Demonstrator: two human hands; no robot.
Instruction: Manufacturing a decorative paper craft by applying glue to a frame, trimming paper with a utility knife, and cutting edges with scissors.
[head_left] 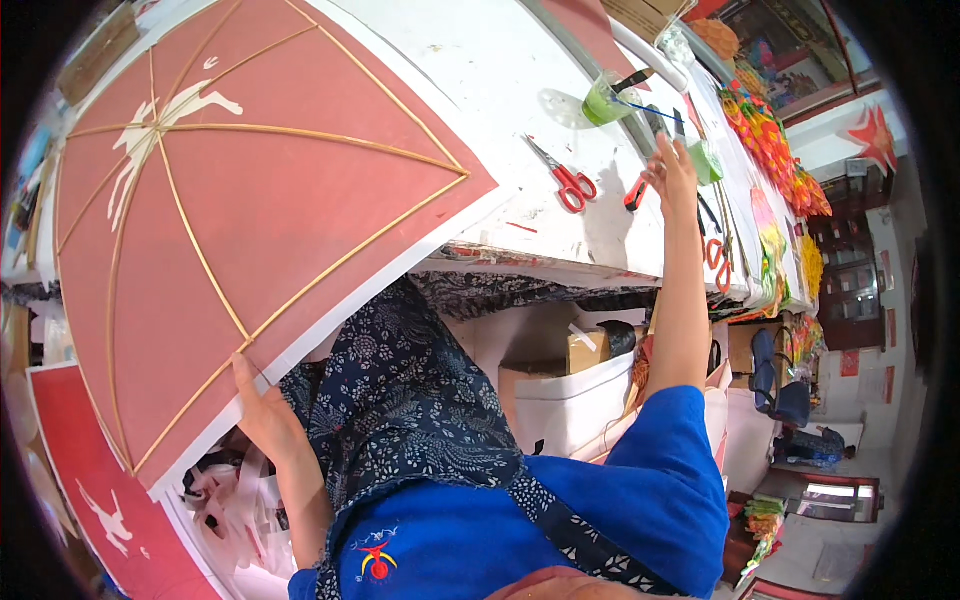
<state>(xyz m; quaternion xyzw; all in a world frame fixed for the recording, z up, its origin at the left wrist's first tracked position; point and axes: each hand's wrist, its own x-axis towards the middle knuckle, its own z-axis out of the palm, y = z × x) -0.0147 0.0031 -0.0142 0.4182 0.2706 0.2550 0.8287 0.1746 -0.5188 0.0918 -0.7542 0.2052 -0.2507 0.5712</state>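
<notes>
My left hand (268, 415) grips the lower edge of a large red kite (270, 200), thumb on top by the bamboo frame and the other fingers mostly hidden. Thin bamboo sticks spread from one crossing point over a pale figure on the kite. My right hand (674, 172) reaches over the white table (470, 70), fingers apart and slightly bent, beside a small green container (706, 163). A red-handled tool (635, 194) lies just left of it, and red-handled scissors (570, 186) farther left. Beyond stands a clear cup of green stuff (604, 102) with a dark-handled brush leaning in it.
A second pair of scissors (717, 264) lies near the table's right end. Colourful fabric pieces (770, 135) hang or lie along the far right. Another red sheet (120, 490) with a pale figure is at lower left, beside white scraps (240, 515). Below the table stands a white box (570, 405).
</notes>
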